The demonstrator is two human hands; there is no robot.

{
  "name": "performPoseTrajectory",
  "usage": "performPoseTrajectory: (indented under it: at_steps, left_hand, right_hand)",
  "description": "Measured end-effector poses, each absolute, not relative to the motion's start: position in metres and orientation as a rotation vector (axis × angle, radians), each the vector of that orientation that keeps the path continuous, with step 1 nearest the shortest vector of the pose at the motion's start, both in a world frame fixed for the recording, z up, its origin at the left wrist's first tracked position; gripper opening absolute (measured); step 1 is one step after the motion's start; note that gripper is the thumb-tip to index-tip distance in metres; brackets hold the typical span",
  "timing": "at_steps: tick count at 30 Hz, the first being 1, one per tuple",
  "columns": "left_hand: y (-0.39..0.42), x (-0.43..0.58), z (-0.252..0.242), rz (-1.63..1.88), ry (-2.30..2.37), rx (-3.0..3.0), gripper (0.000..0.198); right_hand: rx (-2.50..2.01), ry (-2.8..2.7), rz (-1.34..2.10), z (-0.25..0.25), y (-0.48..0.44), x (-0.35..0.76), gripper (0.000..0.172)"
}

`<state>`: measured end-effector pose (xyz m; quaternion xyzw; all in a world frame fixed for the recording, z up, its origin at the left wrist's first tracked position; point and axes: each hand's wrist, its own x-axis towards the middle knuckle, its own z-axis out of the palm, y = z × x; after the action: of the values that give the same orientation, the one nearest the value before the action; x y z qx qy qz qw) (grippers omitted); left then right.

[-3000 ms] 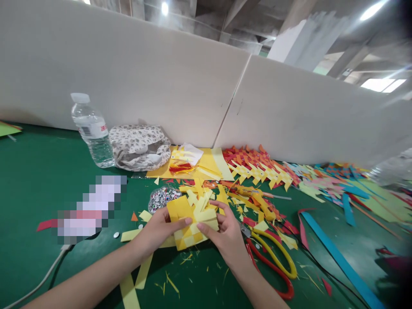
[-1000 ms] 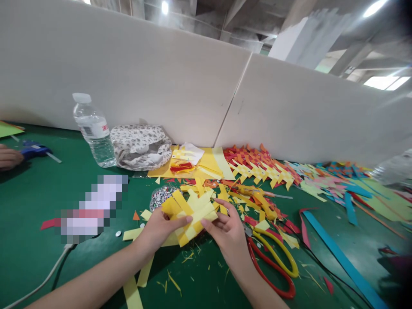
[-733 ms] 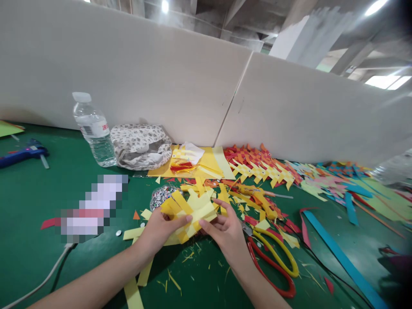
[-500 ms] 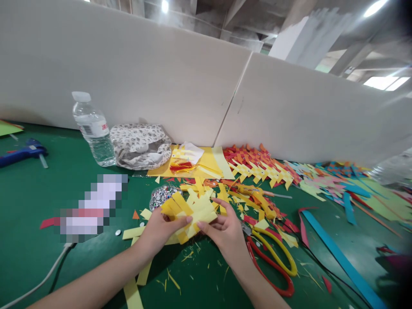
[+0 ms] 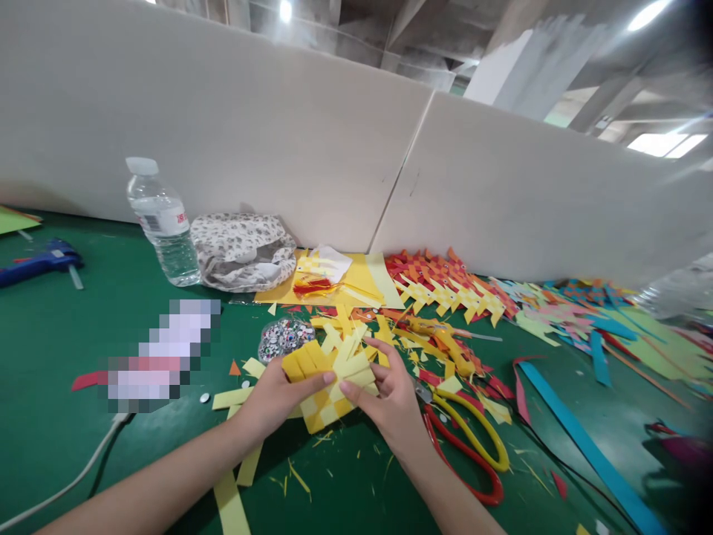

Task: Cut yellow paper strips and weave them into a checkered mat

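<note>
Between my two hands is a piece woven from yellow and pale-yellow paper strips, its loose strip ends fanning out at the top. My left hand pinches its left side, thumb on top. On the right side, my right hand grips it with the thumb over the pale strips; the other fingers are partly behind it. Just beyond lies a bag of googly eyes. Scissors with one red and one yellow handle lie right of my right hand. Pale-yellow strips lie under my left forearm.
Behind stand a water bottle, a patterned cloth pouch and a white partition. Finished woven paper fish are piled at the back. A yellow glue gun and a blue one lie on the green table. A cable runs left.
The woven paper has tilted slightly in my hands, showing more of its checked lower part. Both hands keep hold of it, the right thumb staying on the pale strips.
</note>
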<state>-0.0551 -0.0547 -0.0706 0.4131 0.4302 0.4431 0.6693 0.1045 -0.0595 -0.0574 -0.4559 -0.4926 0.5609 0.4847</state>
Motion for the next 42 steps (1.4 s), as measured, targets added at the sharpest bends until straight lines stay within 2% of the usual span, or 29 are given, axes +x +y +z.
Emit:
performPoseTrajectory:
  at_steps: [21,27,34,42]
  left_hand:
    - [-0.053,-0.057,-0.068,0.945,1.109,0.990,0.016]
    - [-0.052,-0.057,-0.074,0.928,1.006,0.999,0.028]
    - [-0.051,-0.057,-0.072,0.918,1.002,0.974,0.021]
    - [-0.050,-0.059,-0.068,0.928,1.058,0.962,0.020]
  right_hand:
    - [-1.211,-1.359,1.227,-0.054,-0.059,0.110,0.052]
    - [-1.193,-1.340,1.170,-0.062,-0.057,0.110,0.051]
    - [-1.167,-1.253,1.362,-0.057,-0.055,0.110,0.066]
    - [-1.214,-1.279,1.295,-0.052,-0.054,0.113,0.066]
